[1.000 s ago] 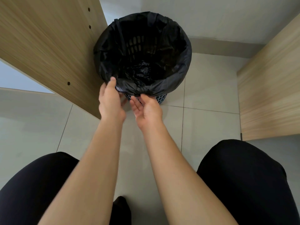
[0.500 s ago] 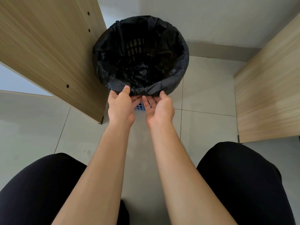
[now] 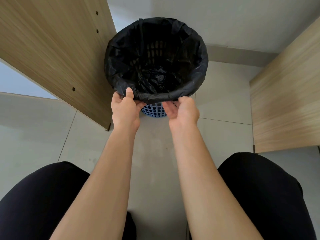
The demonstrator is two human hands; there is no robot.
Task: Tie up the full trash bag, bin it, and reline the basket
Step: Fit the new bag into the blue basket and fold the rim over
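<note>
Left hand pinches liner at near rim | right hand cupped under edge, fingers relaxed | risk: thin liner tears or slips off basket if overpulled.

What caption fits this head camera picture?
Both hands, left hand and right hand, at the black bag's near rim over the blue basket.

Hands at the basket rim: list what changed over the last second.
The left hand went from resting against the black liner bag to pinching its folded edge, thumb on top. The right hand moved rightward, apart from the left, fingers curling under the overhang. The blue basket remains lined, beside the wooden panel.
</note>
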